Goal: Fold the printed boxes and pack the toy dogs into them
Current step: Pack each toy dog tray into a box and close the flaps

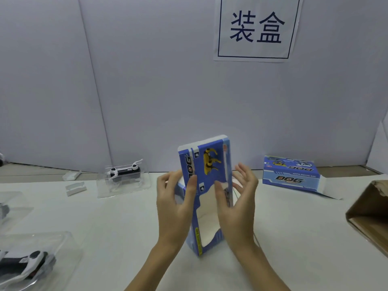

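The box (pixel 206 192) is standing on end on the white table (pixel 294 227), its top tilting slightly away, with bare tabletop lying open in front of it and to both sides near its base. Left of the box and farther back, a toy dog (pixel 123 172) is sitting in a clear tray (pixel 123 185), and two small white inserts (pixel 75 186) are lying left of that. Nearer and far left of the box, a second dog (pixel 27 261) is lying in another clear tray (pixel 42 248) at the table's edge. Right of the box and back by the wall, a second box (pixel 290 175) is lying flat with an end flap open. A brown carton (pixel 369 215) is jutting in at the far right.

The left hand (pixel 175 204) is holding the box's left edge, thumb lying on the printed front and fingers going behind. The right hand (pixel 237 204) is pressing its thumb on the front by the window cut-out, while its fingers are spreading straight and loose past the right edge.

A pale board wall (pixel 147 80) is rising behind the box, with a paper sign (pixel 257 28) above it.
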Action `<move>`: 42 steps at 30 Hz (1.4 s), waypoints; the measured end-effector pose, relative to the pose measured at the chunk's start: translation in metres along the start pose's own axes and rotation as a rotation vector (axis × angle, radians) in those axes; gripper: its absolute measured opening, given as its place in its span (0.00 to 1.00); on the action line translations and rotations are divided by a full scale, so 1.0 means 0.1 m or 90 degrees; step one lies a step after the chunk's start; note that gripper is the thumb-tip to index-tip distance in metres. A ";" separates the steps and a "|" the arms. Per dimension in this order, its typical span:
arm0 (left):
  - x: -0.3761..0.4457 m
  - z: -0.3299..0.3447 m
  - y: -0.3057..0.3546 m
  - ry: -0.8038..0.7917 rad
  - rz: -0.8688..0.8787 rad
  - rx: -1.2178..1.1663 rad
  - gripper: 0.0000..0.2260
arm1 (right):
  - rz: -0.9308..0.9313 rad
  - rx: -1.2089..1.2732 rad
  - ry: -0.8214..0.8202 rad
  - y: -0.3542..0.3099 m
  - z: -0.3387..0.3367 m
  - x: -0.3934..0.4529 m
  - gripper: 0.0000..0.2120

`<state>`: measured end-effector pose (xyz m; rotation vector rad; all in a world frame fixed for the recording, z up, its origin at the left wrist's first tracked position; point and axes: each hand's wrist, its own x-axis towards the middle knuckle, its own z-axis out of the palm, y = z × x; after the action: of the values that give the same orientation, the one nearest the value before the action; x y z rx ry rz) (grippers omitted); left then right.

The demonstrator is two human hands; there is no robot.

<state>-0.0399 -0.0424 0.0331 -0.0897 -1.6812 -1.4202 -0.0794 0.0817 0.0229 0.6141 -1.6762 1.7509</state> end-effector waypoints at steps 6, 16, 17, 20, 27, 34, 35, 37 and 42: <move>0.05 -0.10 0.00 0.028 0.005 0.034 0.20 | -0.034 -0.127 -0.157 -0.02 0.15 -0.18 0.30; 0.10 -0.16 -0.08 -0.072 -0.056 0.082 0.37 | 0.202 0.197 -0.201 0.00 -0.06 0.04 0.43; 0.12 -0.19 -0.08 -0.114 -0.103 0.056 0.38 | 0.208 0.246 -0.222 0.02 -0.11 0.06 0.41; 0.15 -0.28 -0.08 -0.272 -0.192 -0.072 0.28 | 0.144 0.229 -0.217 0.04 -0.19 0.08 0.30; 0.12 -0.31 -0.10 -0.249 -0.190 -0.177 0.20 | 0.118 0.129 -0.126 0.06 -0.13 0.07 0.12; 0.19 -0.34 -0.14 -0.178 -0.171 -0.160 0.20 | 0.163 0.134 -0.109 0.03 -0.15 0.16 0.12; 0.20 -0.35 -0.14 -0.174 -0.171 -0.157 0.20 | 0.162 0.129 -0.107 0.03 -0.14 0.15 0.12; 0.22 -0.36 -0.13 -0.175 -0.178 -0.162 0.22 | 0.161 0.116 -0.107 0.03 -0.13 0.15 0.11; 0.22 -0.34 -0.08 -0.212 -0.202 -0.222 0.32 | 0.137 0.121 -0.080 -0.03 -0.10 0.11 0.14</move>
<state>-0.0377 -0.0835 0.0398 -0.2782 -1.7473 -2.0211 -0.0843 0.0934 0.0318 0.6598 -1.7253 2.0824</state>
